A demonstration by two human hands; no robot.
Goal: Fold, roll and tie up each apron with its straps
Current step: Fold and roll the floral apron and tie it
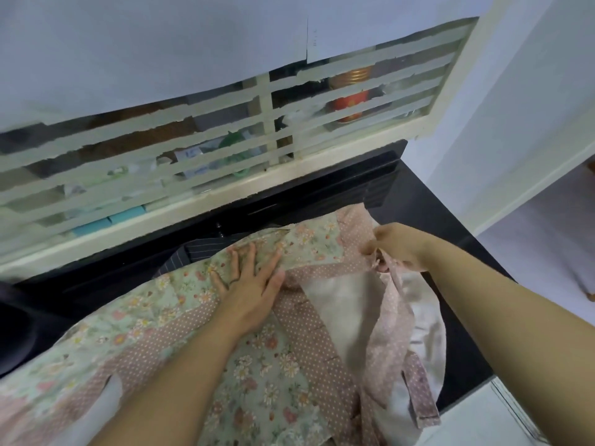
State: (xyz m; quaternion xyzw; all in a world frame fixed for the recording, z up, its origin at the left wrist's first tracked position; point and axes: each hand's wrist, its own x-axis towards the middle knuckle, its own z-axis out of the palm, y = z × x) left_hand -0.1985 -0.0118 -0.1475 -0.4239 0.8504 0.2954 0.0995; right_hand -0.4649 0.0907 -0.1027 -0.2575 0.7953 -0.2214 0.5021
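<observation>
Pinning hand: left hand point(249, 284) lies flat, fingers straight and spread, palm pressing the far end of the apron point(264, 375); it grips nothing.
Pulling hand: right hand point(397, 247), at 3 o'clock of the left, has its fingers curled and pinches the pink dotted strap point(399, 304) at the apron's corner.
Strap: runs from that pinch toward 6 o'clock across the cream lining point(341, 304), loose and twisted.
Apron: spread on the black counter point(428, 201), floral face up on the 9 o'clock side, 3 o'clock side turned over to show the lining. Wrinkled, not yet rolled.
Step, my read: squaring the first fold and freeing the strap.
Doing it well: use the flat palm as the anchor and draw the strap out toward 3 o'clock until the edge goes taut. Smooth outward from the palm before creasing. Park the straps outside the fold, or nothing is left to tie with.
Risk: thin cloth probably slides on the glossy counter, so pull slowly.
Underneath: dark pinstriped cloth point(196, 251) pokes out at 11 o'clock of the left hand. Whether it is another apron, cannot tell.
Beyond: slatted grille point(206, 156) at 12 o'clock.
</observation>
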